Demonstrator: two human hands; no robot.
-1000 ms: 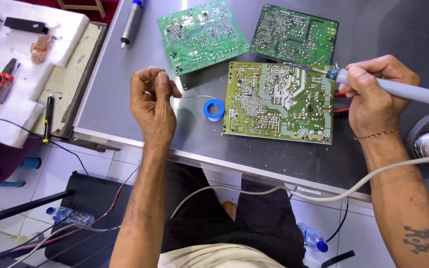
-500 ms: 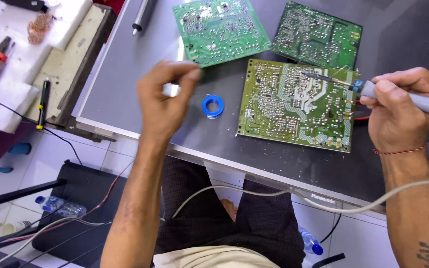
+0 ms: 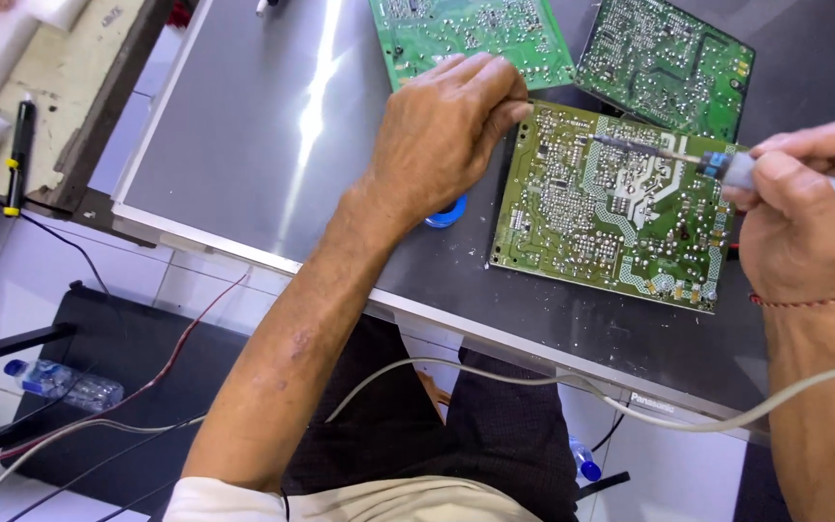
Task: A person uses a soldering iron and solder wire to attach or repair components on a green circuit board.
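Glossy metal sheet point(image 3: 244, 145) under a matt green circuit board point(image 3: 620, 217), smooth grey plastic-handled soldering iron point(image 3: 727, 166).

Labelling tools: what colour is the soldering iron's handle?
Light grey, with a blue collar near the tip; soldering iron held in the right hand, head view.

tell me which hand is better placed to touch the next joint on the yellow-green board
Likely the right hand: it grips the soldering iron, whose tip already lies over the yellow-green board. The left hand only rests at the board's left edge.
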